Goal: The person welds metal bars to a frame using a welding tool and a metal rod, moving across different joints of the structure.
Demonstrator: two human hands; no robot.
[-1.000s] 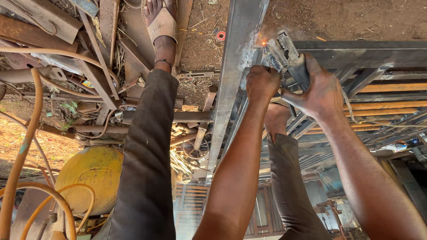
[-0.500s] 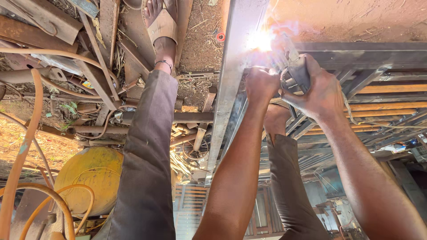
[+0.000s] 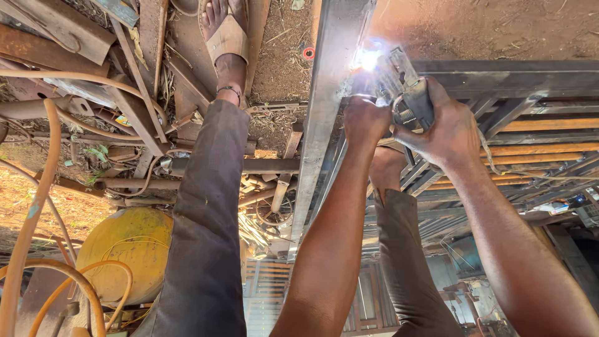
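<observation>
In the head view, the only one, the right hand (image 3: 452, 128) has its grip wrapped tight around a welding electrode holder (image 3: 409, 100), whose tip meets the steel frame at a bright white arc (image 3: 367, 59) toward twelve o'clock. The left hand (image 3: 365, 118) sits just beside it at nine o'clock, fingers curled into a fist that steadies the holder; whether it grasps anything itself I cannot tell. The arc burns where a long grey steel beam (image 3: 324, 125), running from twelve down to six o'clock, meets a dark crossbar (image 3: 511, 78) stretching off to three o'clock. A sandalled foot (image 3: 226, 34) rests on the dirt at eleven o'clock, a yellow gas cylinder (image 3: 128, 249) with orange hose (image 3: 31, 218) lies at eight o'clock amid rusty scrap. The step in hand looks like welding the joint; next would call for steadily feeding the rod along the seam.
</observation>
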